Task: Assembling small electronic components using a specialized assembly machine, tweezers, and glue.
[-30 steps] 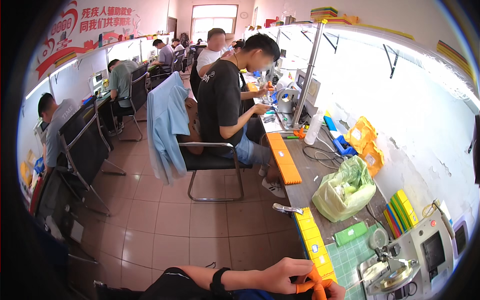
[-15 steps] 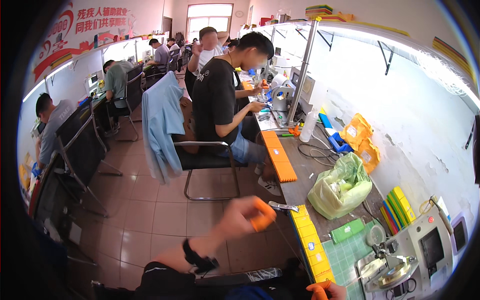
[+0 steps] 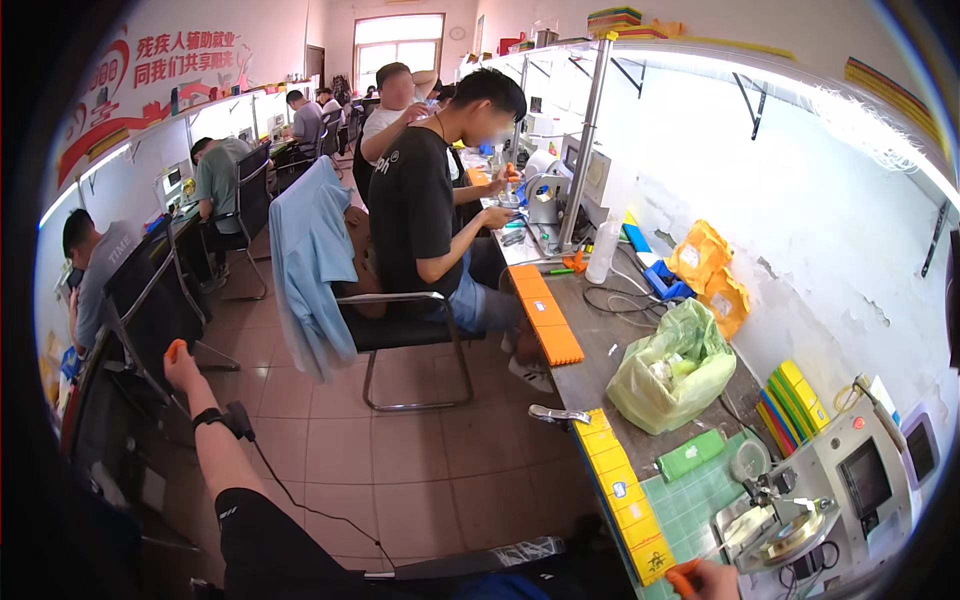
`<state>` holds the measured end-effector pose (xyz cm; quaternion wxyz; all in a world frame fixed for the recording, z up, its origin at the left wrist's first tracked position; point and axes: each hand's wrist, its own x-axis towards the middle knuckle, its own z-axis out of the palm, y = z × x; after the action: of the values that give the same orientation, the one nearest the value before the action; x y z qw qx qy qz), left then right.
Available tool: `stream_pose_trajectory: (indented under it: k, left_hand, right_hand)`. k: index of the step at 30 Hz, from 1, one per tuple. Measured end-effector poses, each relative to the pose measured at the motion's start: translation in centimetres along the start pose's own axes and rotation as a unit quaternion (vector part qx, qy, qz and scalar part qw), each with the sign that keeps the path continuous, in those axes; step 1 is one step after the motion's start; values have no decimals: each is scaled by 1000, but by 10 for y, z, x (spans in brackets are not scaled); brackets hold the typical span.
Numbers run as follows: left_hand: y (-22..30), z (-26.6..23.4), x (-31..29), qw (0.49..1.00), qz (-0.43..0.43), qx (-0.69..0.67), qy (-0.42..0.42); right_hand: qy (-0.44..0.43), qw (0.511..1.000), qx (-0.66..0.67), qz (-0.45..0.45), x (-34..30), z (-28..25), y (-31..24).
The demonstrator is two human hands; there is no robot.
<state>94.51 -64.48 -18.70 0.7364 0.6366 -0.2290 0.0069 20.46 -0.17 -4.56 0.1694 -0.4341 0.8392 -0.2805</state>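
Note:
My left hand point(image 3: 183, 368) is stretched far out to the left over the floor, its fingers pressed together with orange covers on the tips. What they pinch, if anything, is too small to make out. A black band with a small device point(image 3: 236, 420) is strapped on that wrist, and a black cable runs from it. At the lower edge, my right hand point(image 3: 708, 580) is partly cut off, its orange-covered fingers closed beside the near end of a yellow strip point(image 3: 618, 490). Right of it stands a grey benchtop machine point(image 3: 850, 455) with a dark screen and a round metal disc.
A green cutting mat point(image 3: 690, 500), a green block point(image 3: 690, 455), a pale green plastic bag point(image 3: 670, 375) and an orange strip point(image 3: 545, 315) lie along the bench. A metal clamp point(image 3: 558, 413) sits at its edge. Ahead, a person point(image 3: 430, 200) works beside a chair draped with a blue jacket point(image 3: 312, 260).
My left hand has swung far left, away from the bench edge. My right hand has shifted slightly right. A thin line seen near my left hand earlier no longer shows.

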Motion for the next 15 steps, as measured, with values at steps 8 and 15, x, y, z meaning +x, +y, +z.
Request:
stream_pose_trajectory:
  k: [8,15]
  left_hand:
    - [102,41,-50,986,71,-111,-100]
    - [238,59,-235,836,345,-136,-404]
  right_hand:
    - [44,997,-71,-3,2,23,18]
    - [78,984,-154,-42,33,81,6]
